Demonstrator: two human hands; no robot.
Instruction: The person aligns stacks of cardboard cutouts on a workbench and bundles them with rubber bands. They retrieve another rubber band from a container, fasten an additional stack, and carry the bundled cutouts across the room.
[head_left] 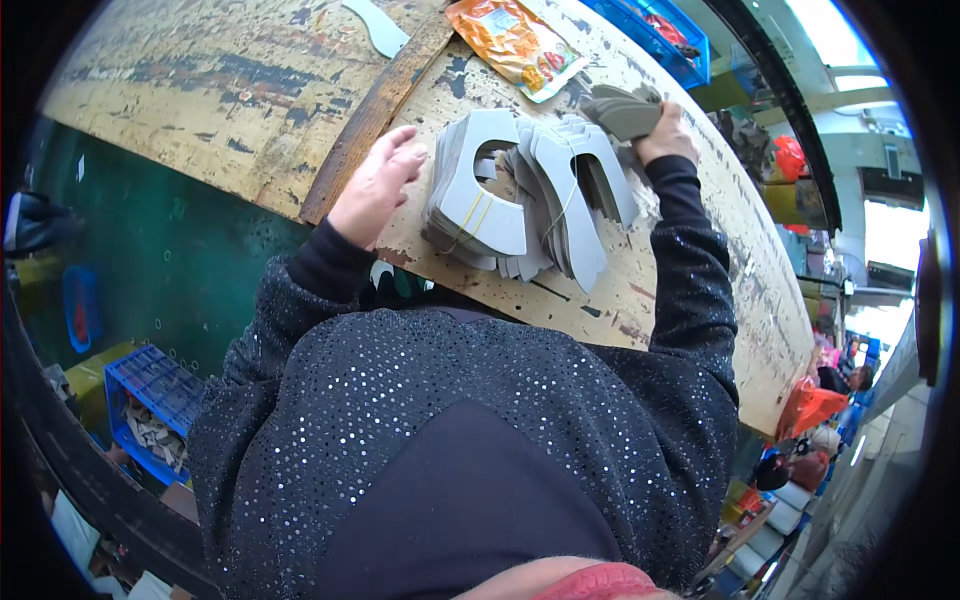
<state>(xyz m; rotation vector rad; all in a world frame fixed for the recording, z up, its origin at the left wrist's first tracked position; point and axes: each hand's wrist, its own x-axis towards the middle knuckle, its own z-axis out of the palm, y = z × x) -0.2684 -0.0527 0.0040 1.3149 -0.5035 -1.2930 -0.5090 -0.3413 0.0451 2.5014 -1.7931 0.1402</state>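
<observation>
Worn workbench (690, 190): your left hand (375, 185) rests flat, open, beside the banded grey cutouts (480, 210); your right hand (665, 135), at one o'clock, grips a few loose cutouts (622, 112), probably mid-sort, needing a steady lift clear.

Single head view, fisheye, looks steeply down over the person's own chest and dark sequined sleeves onto a worn bench (250, 90) close in front. Near range: both hands fall in the upper middle of the picture. Edges bend toward the black rim. Floor and a blue crate (150, 400) show lower left, distant stalls far right. No second view to overlap.
</observation>
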